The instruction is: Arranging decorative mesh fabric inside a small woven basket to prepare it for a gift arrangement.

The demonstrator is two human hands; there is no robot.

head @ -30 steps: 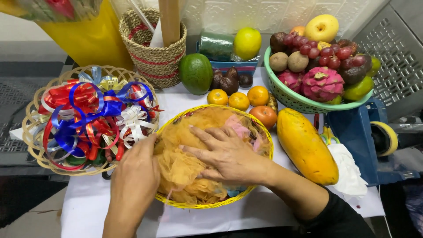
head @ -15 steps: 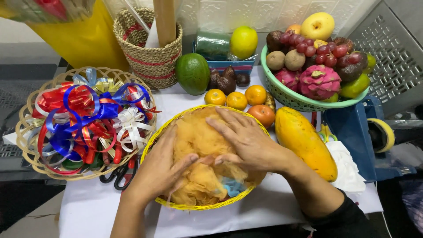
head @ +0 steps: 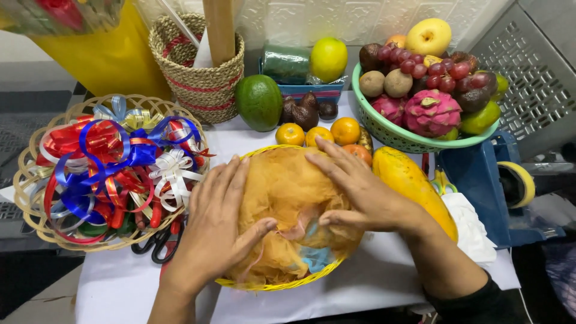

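Note:
A round yellow basket (head: 273, 284) sits in the middle of the white table, filled with crumpled orange mesh (head: 285, 186) with bits of pink and blue showing through. My left hand (head: 219, 228) lies flat on the mesh's left side, fingers spread, thumb pressing into the filling. My right hand (head: 354, 189) rests palm down on the right side of the mesh, fingers pointing up-left. Neither hand grips anything.
A wicker tray of curled ribbon bows (head: 108, 168) stands at left, with black-handled scissors (head: 157, 240) beside it. Behind are a woven basket (head: 201, 78), an avocado (head: 258, 102), oranges (head: 318, 133), a papaya (head: 411, 183), a green bowl (head: 414, 141) of fruit and a blue tape dispenser (head: 486, 180).
My left hand has come up from the basket's near left edge onto the mesh. My right hand has slid rightward across the top. Both now press the mesh down.

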